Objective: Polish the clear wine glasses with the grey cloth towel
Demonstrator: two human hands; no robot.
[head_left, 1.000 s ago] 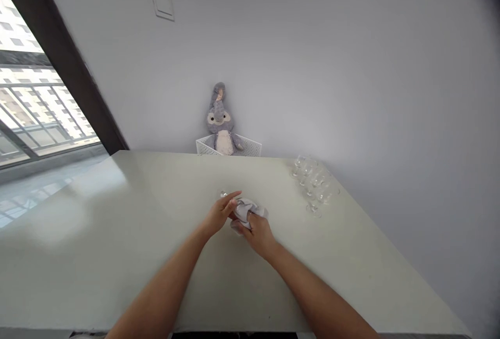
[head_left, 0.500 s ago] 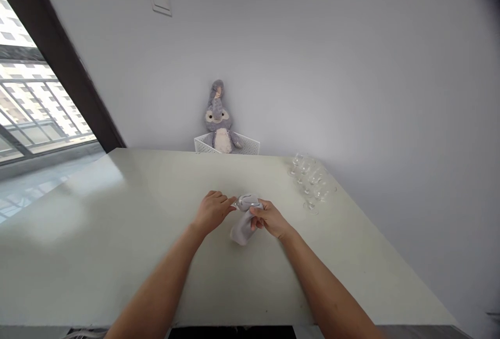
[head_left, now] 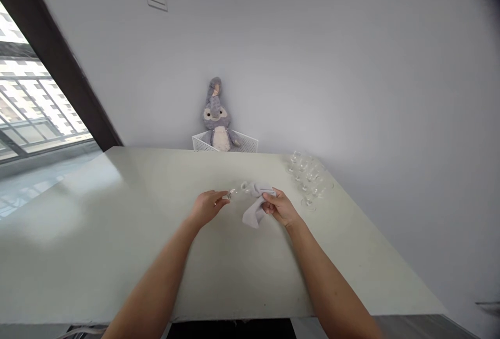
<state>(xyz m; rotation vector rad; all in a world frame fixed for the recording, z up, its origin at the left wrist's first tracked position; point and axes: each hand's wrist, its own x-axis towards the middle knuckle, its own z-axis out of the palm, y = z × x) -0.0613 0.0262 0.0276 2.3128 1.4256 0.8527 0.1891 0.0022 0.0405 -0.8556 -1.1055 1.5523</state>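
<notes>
In the head view, my left hand (head_left: 209, 206) pinches a small clear stemmed glass (head_left: 234, 192) by its foot end, tilted onto its side above the table. My right hand (head_left: 279, 206) grips a light grey cloth (head_left: 254, 214), thumb on top and fingers curled underneath. One end of the cloth lies at the mouth of the glass, while a loose flap hangs down toward me. How much cloth sits inside the bowl I cannot tell, as the clear glass is faint.
Several clear stemmed glasses (head_left: 308, 175) stand grouped at the table's right back edge. The pale table (head_left: 156, 255) meets a plain wall. Behind its far edge, a grey plush toy (head_left: 219, 120) sits in a white perforated basket (head_left: 248, 145). A window is on the left.
My hands have moved apart, the left with the glass slightly leftward, the right with the cloth to the right. Less cloth shows in the glass bowl than before.
</notes>
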